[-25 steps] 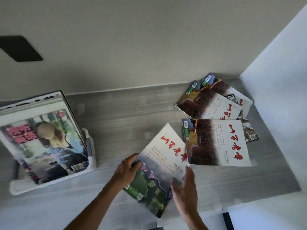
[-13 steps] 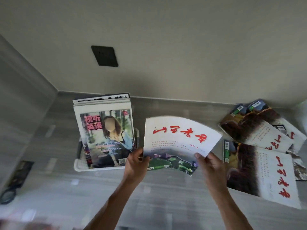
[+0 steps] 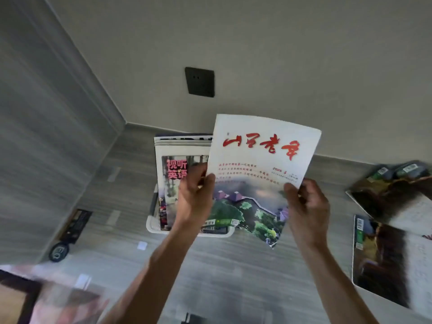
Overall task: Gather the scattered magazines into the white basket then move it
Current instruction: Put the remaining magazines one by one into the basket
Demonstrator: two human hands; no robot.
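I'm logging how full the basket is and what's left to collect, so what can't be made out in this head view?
- White basket: mostly hidden by its standing magazines, the left hand and the held magazine; fill unclear.
- Magazines on the right: blurred, cut by the frame edge; count uncertain.
- Bottom-left corner: motion-blurred, unidentifiable.
- Small dark objects by the left wall: too small to identify.

White magazine [image 3: 261,160], red lettering

White magazine [image 3: 261,160] with red calligraphy held upright between both hands, white basket [image 3: 154,226] of upright magazines just behind the left hand [image 3: 195,197], scattered magazines [image 3: 392,230] flat beyond the right hand [image 3: 308,209].
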